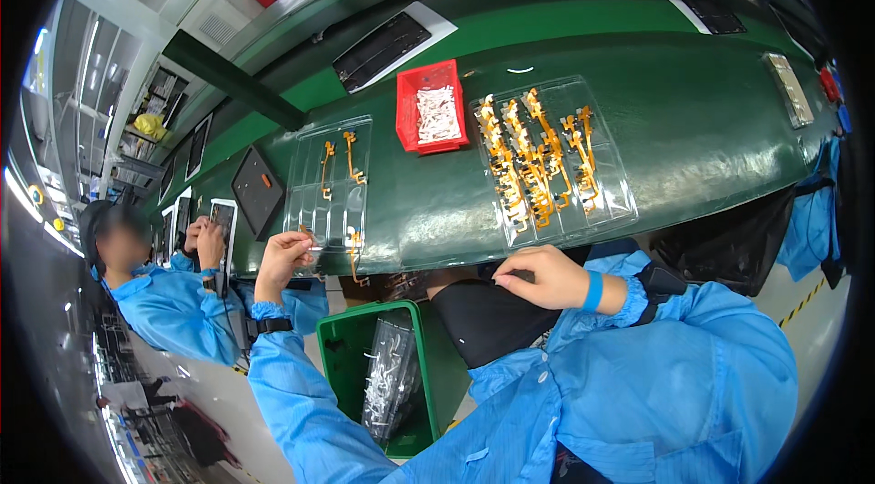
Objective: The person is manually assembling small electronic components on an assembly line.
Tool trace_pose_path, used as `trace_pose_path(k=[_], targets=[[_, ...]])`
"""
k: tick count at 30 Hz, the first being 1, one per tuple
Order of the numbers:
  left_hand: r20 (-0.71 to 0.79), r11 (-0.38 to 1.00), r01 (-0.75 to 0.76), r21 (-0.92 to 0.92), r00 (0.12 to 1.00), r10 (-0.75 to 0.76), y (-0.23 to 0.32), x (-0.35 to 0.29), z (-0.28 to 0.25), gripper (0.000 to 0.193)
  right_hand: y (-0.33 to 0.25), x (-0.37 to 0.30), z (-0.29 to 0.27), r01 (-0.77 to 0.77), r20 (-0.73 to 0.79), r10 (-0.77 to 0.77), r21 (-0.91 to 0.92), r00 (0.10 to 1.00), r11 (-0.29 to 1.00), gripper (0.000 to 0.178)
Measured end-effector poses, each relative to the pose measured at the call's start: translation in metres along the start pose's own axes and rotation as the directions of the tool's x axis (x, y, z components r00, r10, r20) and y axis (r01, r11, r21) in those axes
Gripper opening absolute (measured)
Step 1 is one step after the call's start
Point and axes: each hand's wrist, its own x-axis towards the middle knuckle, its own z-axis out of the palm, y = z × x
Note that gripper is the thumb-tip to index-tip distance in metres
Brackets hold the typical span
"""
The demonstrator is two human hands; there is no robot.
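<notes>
My left hand (286, 260) is closed in a pinch at the near left corner of a clear plastic tray (308, 139). A small piece seems to be at its fingertips, too small to name. Three orange flex cables (354, 165) lie spread out in that tray, one hanging past its near edge close to my left hand. My right hand (542, 278) is over my lap by the table's front edge, thumb and fingers pressed together; anything between them is hidden. Above it, a second clear tray (615, 188) holds rows of many orange flex cables (538, 165).
Between the trays stands a red bin (410, 124) of small white pieces. A black tray (258, 192) lies left. Dark panels (387, 46) rest on the green line behind. Below the table is a green bin (337, 365) holding clear plastic. A co-worker (173, 302) sits left.
</notes>
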Motion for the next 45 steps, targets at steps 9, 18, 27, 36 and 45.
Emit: trace_pose_path(k=[9,18,27,36,45], targets=[[-0.081,0.967,-0.162,0.196,0.980,0.181,-0.023,0.034,0.018,0.012,0.002,-0.021,-0.029,-0.064,0.046,0.064,0.004,0.997,0.998,0.018],[-0.250,0.838,-0.299,0.456,0.861,0.443,-0.027,0.029,0.032,0.012,-0.001,-0.034,-0.044,-0.087,0.152,0.078,0.054,0.985,0.995,0.017],[-0.420,0.639,-0.426,0.640,0.502,0.756,0.021,-0.022,0.115,0.016,0.005,-0.047,-0.117,-0.047,-0.364,-0.076,-0.318,0.928,0.947,0.013],[0.205,0.475,-0.751,0.458,0.609,0.766,0.086,-0.065,0.416,0.019,0.071,-0.069,-0.135,-0.184,-0.333,-0.085,-0.695,0.939,0.695,0.044],[0.329,0.257,-0.666,0.700,0.621,0.711,0.068,-0.031,0.484,0.039,0.071,-0.070,-0.132,-0.182,-0.376,-0.135,-0.693,0.917,0.697,0.045]])
